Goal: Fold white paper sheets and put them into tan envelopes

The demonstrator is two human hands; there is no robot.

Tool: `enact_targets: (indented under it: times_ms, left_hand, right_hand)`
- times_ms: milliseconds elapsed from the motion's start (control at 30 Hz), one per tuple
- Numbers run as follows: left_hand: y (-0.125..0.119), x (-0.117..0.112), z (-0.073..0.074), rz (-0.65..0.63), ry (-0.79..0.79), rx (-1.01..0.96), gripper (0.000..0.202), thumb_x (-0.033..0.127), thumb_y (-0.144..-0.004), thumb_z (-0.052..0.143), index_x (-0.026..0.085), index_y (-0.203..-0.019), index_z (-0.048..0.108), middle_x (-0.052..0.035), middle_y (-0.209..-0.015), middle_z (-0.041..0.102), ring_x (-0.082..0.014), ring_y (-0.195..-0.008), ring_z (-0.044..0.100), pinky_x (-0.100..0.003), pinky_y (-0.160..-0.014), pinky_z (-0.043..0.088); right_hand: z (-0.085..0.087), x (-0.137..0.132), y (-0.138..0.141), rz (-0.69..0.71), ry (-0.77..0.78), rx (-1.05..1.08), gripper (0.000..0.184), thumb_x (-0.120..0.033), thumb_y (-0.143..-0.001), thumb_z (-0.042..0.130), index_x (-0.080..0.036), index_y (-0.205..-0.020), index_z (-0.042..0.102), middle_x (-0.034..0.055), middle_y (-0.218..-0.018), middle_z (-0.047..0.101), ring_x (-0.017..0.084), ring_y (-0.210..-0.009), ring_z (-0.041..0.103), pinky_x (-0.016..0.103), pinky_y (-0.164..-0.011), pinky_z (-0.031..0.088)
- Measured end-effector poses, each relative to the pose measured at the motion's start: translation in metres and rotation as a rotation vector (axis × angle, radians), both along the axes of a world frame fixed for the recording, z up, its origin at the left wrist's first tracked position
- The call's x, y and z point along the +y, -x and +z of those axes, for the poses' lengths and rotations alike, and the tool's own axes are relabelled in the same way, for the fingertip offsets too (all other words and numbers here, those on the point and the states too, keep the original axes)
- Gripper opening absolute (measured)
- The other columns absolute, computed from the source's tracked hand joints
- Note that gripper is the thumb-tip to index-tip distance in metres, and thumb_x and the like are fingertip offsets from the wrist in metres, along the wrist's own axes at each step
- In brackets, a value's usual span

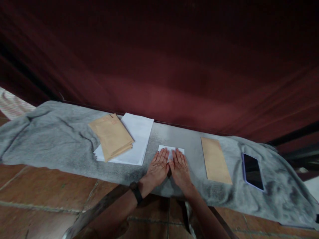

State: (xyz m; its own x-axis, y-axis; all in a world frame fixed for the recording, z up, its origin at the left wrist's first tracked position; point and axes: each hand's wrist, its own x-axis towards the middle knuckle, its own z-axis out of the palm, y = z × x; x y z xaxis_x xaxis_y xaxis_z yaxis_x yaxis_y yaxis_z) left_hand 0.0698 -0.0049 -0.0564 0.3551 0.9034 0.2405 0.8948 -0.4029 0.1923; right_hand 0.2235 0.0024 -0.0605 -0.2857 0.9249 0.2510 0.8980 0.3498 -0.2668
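Note:
A small white piece of paper (pixel 171 148) lies on the grey cloth, mostly covered by my hands. My left hand (pixel 159 166) rests flat on its left part, fingers stretched forward. Beside it, my right hand (pixel 179 166) presses flat on the right part with its fingers extended. The two thumbs come close together in the middle. Only the paper's far edge and a bit between the hands show; whether it is folded I cannot tell. To the left lies a stack of white sheets (pixel 141 137), with several brown envelopes (pixel 112 134) on top. A single brown envelope (pixel 216 161) lies to the right.
A phone (pixel 253 171) with a purple case lies at the far right. The grey cloth (pixel 62 139) covers a long, narrow surface and has wrinkles at both ends. A dark red wall-like surface (pixel 159 76) rises behind it. Tiled floor (pixel 45 189) shows in front.

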Motion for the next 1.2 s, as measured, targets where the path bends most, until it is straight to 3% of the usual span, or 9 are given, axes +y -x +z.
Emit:
enact_targets:
  times_ms: [100, 233, 333, 467, 600, 733, 933, 1067, 1200]
  left_hand:
    - [0.007, 0.001, 0.009, 0.055, 0.005, 0.021, 0.055, 0.032, -0.104, 0.038, 0.005, -0.152, 0.045, -0.0199, -0.16, 0.044, -0.03, -0.151, 0.038, -0.051, -0.124, 0.031]
    - [0.027, 0.007, 0.033, 0.099, 0.022, 0.065, 0.045, 0.028, -0.104, 0.039, 0.008, -0.139, 0.06, -0.0166, -0.148, 0.059, -0.0281, -0.143, 0.05, -0.048, -0.123, 0.033]
    - [0.063, 0.015, 0.057, 0.284, 0.001, 0.087, 0.042, 0.024, -0.103, 0.041, 0.011, -0.139, 0.059, -0.0158, -0.141, 0.064, -0.0292, -0.132, 0.056, -0.046, -0.115, 0.041]
    - [0.12, 0.018, 0.082, 0.576, 0.019, 0.17, 0.033, 0.019, -0.1, 0.041, 0.011, -0.122, 0.065, -0.0178, -0.12, 0.068, -0.0332, -0.115, 0.061, -0.047, -0.095, 0.051]
    - [0.149, 0.011, 0.087, 0.681, 0.1, 0.219, 0.029, 0.021, -0.101, 0.043, 0.013, -0.116, 0.066, -0.0151, -0.111, 0.068, -0.0312, -0.107, 0.064, -0.041, -0.087, 0.052]
    - [0.156, 0.012, 0.081, 0.661, 0.188, 0.223, 0.031, 0.014, -0.099, 0.041, 0.015, -0.116, 0.067, -0.0138, -0.11, 0.068, -0.0283, -0.106, 0.065, -0.036, -0.083, 0.052]
    - [0.142, 0.024, 0.087, 0.591, 0.101, 0.235, 0.031, 0.014, -0.099, 0.042, 0.015, -0.118, 0.066, -0.0132, -0.105, 0.071, -0.0275, -0.101, 0.069, -0.038, -0.087, 0.052]
    - [0.09, 0.016, 0.096, 0.423, 0.048, 0.164, 0.027, 0.01, -0.098, 0.044, 0.015, -0.113, 0.066, -0.0121, -0.1, 0.072, -0.0257, -0.094, 0.071, -0.037, -0.083, 0.054]
    - [0.028, 0.0, 0.089, 0.181, 0.068, 0.099, 0.027, 0.006, -0.096, 0.049, 0.016, -0.114, 0.067, -0.0106, -0.098, 0.073, -0.0254, -0.097, 0.072, -0.035, -0.082, 0.056]
  right_hand:
    - [-0.001, 0.0, -0.002, -0.016, -0.048, -0.056, 0.056, -0.031, -0.106, 0.041, -0.013, -0.159, 0.038, 0.0211, -0.166, 0.032, 0.032, -0.153, 0.033, 0.058, -0.121, 0.033]
    - [-0.003, 0.001, -0.001, -0.05, -0.07, -0.098, 0.055, -0.033, -0.106, 0.045, -0.013, -0.156, 0.042, 0.0216, -0.166, 0.032, 0.034, -0.152, 0.035, 0.055, -0.12, 0.034]
    - [-0.007, 0.002, -0.001, -0.056, -0.086, -0.103, 0.056, -0.037, -0.106, 0.045, -0.015, -0.157, 0.041, 0.0206, -0.166, 0.032, 0.034, -0.151, 0.036, 0.053, -0.12, 0.033]
    - [-0.011, 0.002, -0.002, -0.058, -0.09, -0.099, 0.056, -0.039, -0.106, 0.042, -0.016, -0.157, 0.041, 0.0201, -0.166, 0.034, 0.034, -0.151, 0.037, 0.054, -0.12, 0.032]
    - [-0.012, 0.002, -0.001, -0.068, -0.093, -0.104, 0.056, -0.04, -0.107, 0.041, -0.015, -0.157, 0.042, 0.0196, -0.166, 0.033, 0.034, -0.151, 0.037, 0.053, -0.12, 0.032]
    - [-0.012, 0.001, 0.0, -0.078, -0.083, -0.105, 0.055, -0.038, -0.106, 0.043, -0.015, -0.156, 0.044, 0.0189, -0.166, 0.034, 0.033, -0.151, 0.038, 0.053, -0.121, 0.031]
    - [-0.01, 0.003, -0.001, -0.059, -0.06, -0.008, 0.054, -0.037, -0.105, 0.047, -0.015, -0.154, 0.047, 0.0196, -0.165, 0.036, 0.035, -0.151, 0.037, 0.058, -0.121, 0.032]
    - [0.002, 0.005, 0.001, -0.023, 0.034, 0.289, 0.051, -0.04, -0.106, 0.042, -0.016, -0.149, 0.053, 0.0174, -0.162, 0.042, 0.032, -0.152, 0.036, 0.061, -0.124, 0.028]
    - [0.018, 0.004, 0.01, -0.003, 0.357, 0.859, 0.057, -0.058, -0.102, 0.045, -0.026, -0.148, 0.054, 0.0079, -0.157, 0.051, 0.025, -0.148, 0.044, 0.05, -0.126, 0.033]
